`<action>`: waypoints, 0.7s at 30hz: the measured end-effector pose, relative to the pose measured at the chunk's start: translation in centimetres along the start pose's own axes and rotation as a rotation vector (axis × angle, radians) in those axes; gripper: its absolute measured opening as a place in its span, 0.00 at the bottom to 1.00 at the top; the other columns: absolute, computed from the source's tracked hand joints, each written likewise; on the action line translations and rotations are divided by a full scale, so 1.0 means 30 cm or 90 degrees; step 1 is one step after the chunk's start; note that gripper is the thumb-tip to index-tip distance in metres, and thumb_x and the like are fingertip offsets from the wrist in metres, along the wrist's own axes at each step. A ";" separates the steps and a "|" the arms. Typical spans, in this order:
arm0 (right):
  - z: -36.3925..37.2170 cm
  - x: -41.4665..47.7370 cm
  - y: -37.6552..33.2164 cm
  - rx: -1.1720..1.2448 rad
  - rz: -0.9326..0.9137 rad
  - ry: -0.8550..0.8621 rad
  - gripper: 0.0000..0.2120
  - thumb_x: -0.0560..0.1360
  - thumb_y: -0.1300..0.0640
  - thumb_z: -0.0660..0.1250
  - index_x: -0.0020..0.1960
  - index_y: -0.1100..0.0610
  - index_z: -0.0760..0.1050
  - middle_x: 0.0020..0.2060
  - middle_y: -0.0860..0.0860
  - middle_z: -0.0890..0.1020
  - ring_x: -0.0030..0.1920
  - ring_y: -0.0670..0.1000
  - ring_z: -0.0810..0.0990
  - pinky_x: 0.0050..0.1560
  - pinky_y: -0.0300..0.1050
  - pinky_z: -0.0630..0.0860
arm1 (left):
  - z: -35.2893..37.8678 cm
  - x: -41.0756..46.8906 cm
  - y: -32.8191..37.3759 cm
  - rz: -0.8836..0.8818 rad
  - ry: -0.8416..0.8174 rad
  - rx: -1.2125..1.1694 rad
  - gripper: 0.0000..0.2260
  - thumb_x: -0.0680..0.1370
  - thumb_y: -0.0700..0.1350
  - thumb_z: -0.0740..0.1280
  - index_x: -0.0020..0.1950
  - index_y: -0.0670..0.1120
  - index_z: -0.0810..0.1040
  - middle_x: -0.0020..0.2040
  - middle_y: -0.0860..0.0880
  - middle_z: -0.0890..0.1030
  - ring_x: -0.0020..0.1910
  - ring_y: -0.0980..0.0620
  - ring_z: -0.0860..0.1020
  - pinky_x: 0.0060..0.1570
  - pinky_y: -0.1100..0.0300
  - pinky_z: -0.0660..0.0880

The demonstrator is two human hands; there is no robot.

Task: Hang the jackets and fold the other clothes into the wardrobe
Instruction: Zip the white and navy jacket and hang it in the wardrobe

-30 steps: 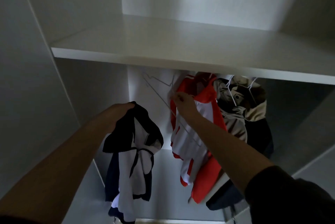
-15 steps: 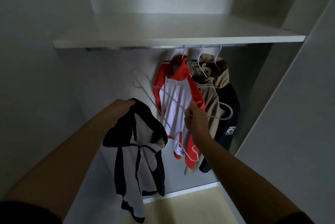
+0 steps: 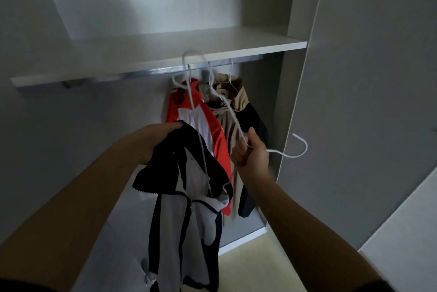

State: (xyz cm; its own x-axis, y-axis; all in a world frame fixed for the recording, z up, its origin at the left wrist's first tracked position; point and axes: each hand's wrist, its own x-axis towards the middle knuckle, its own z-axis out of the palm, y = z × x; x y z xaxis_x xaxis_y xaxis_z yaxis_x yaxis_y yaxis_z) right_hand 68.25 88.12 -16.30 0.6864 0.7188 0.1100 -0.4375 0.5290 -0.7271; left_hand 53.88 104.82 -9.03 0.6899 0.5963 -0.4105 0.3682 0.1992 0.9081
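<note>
My left hand [image 3: 155, 136] grips a navy and white jacket [image 3: 186, 209] by its collar; the jacket hangs down in front of the wardrobe. My right hand [image 3: 250, 152] holds a white wire hanger [image 3: 233, 116] near its neck, off the rail, with its hook [image 3: 299, 149] pointing right. On the metal rail [image 3: 165, 70] under the shelf hang a red and white jacket [image 3: 212, 130] and a beige and dark jacket [image 3: 238, 104], each on a white hanger.
A white shelf [image 3: 212, 48] spans the wardrobe above the rail. An open grey wardrobe door [image 3: 369, 102] stands at the right. The left stretch of the rail carries no clothes. Pale wooden floor [image 3: 267, 263] shows below.
My right hand has pulled the white hanger off the rail area and out toward me, turning it so the hook points right. The view has drawn back from the wardrobe.
</note>
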 end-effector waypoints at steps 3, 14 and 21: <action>-0.112 -0.042 -0.017 -0.083 0.055 0.003 0.28 0.83 0.53 0.50 0.24 0.54 0.61 0.19 0.47 0.58 0.19 0.45 0.55 0.24 0.40 0.49 | 0.006 -0.004 0.017 0.012 -0.010 -0.019 0.15 0.76 0.52 0.67 0.35 0.44 0.86 0.36 0.46 0.83 0.30 0.50 0.81 0.34 0.59 0.80; -0.236 -0.116 -0.081 -0.320 0.098 0.016 0.24 0.83 0.54 0.53 0.28 0.58 0.62 0.18 0.48 0.63 0.18 0.45 0.59 0.21 0.35 0.56 | 0.094 -0.105 0.089 0.108 0.000 0.000 0.11 0.78 0.45 0.64 0.42 0.40 0.81 0.34 0.44 0.83 0.30 0.49 0.82 0.29 0.60 0.78; -0.260 -0.124 -0.136 -0.706 0.051 0.023 0.23 0.81 0.51 0.59 0.29 0.57 0.65 0.20 0.46 0.69 0.22 0.43 0.66 0.27 0.38 0.64 | 0.182 -0.102 0.066 0.396 0.234 0.598 0.13 0.80 0.46 0.64 0.51 0.39 0.83 0.42 0.46 0.79 0.39 0.53 0.72 0.31 0.72 0.64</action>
State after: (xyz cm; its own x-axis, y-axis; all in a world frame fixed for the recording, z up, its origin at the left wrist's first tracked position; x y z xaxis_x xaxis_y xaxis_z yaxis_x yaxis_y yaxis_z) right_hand 72.01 79.78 -19.03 0.7037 0.7099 0.0296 0.2688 -0.2274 -0.9360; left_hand 55.89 99.15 -6.43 0.7481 0.6072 0.2676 0.4522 -0.7617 0.4640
